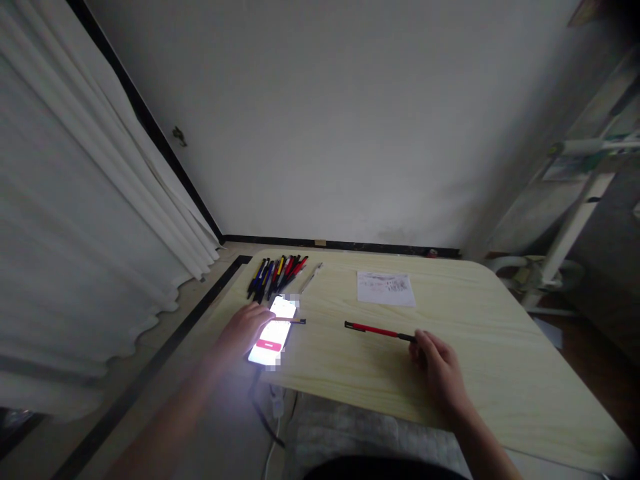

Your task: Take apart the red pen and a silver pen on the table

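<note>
A lit phone (273, 332) lies near the left front corner of a pale wooden table (500, 373). My left hand (245, 328) rests at its left edge, a finger reaching onto the bright screen. A thin stick-like pen (295, 321) lies across the phone's upper part. My right hand (436, 363) sits on the table with fingers curled, pinching the near end of a red pen (377, 330) that points left. Several red, blue, yellow and black pens (275, 275) lie bunched at the far left corner.
A sheet of paper with scribbles (385, 288) lies at the table's far middle. One light-coloured pen (311, 277) lies beside the bunch. White curtains (75, 220) hang at the left, a white rack (575, 220) stands at the right. A cable (265, 417) hangs below the table's front edge.
</note>
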Demonstrator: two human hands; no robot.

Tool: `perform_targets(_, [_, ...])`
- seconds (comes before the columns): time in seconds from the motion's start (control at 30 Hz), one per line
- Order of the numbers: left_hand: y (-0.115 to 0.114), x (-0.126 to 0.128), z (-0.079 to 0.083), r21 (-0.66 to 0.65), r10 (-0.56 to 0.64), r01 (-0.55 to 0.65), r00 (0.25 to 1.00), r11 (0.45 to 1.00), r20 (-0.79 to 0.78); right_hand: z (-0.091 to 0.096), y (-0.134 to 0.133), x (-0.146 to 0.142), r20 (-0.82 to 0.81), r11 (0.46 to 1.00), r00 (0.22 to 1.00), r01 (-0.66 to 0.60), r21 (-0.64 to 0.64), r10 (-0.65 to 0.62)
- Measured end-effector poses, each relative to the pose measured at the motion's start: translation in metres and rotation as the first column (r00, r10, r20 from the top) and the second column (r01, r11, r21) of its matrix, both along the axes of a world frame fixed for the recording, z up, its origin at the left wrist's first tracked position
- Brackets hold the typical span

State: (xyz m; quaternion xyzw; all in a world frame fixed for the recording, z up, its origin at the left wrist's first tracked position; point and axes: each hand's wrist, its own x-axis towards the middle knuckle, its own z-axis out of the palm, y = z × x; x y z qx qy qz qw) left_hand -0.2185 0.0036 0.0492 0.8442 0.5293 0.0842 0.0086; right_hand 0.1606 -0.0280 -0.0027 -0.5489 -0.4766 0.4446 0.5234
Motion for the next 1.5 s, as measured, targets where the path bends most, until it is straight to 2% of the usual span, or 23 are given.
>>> perform_targets(0.4, [0.002, -0.005, 0.000, 0.008, 0.010, -0.010, 0.999, 1.000, -0.035, 0.002, -0.001, 0.002, 0.048, 1.000, 0.999, -0.012, 0.008, 0.012])
perform_targets(0.57, [0.000, -0.005, 0.002, -0.002, 0.025, -0.025, 0.999, 1.000, -0.030, 0.000, -0.001, 0.002, 0.016, 1.000, 1.000, -0.015, 0.000, 0.015])
perform_targets(0.67, [0.000, -0.007, 0.005, 0.040, 0.044, -0.042, 0.999, 0.998, -0.028, 0.000, -0.001, 0.002, 0.004, 1.000, 1.000, -0.024, 0.000, 0.024])
perform_targets(0.8, [-0.007, -0.004, 0.012, 0.167, 0.177, -0.177, 0.984, 0.970, 0.012, 0.001, -0.001, 0.002, 0.003, 1.000, 1.000, -0.029, 0.001, 0.029])
perform_targets(0.9, [-0.023, 0.009, 0.013, 0.179, 0.282, -0.279, 0.959, 0.944, 0.005, 0.001, -0.001, 0.002, 0.001, 1.000, 1.000, -0.031, 0.001, 0.031])
perform_targets(1.1, [-0.059, 0.038, -0.013, 0.128, 0.548, -0.538, 0.835, 0.833, -0.057, -0.003, -0.001, 0.003, -0.011, 0.999, 0.999, -0.036, -0.003, 0.036])
perform_targets(1.23, [-0.064, 0.043, -0.024, 0.090, 0.567, -0.562, 0.821, 0.822, -0.062, -0.005, 0.000, 0.004, -0.017, 0.999, 0.999, -0.044, 0.001, 0.044])
perform_targets(1.5, [-0.060, 0.042, -0.027, 0.112, 0.617, -0.613, 0.787, 0.782, -0.004, -0.008, -0.001, 0.004, -0.014, 0.999, 0.999, -0.052, 0.003, 0.052])
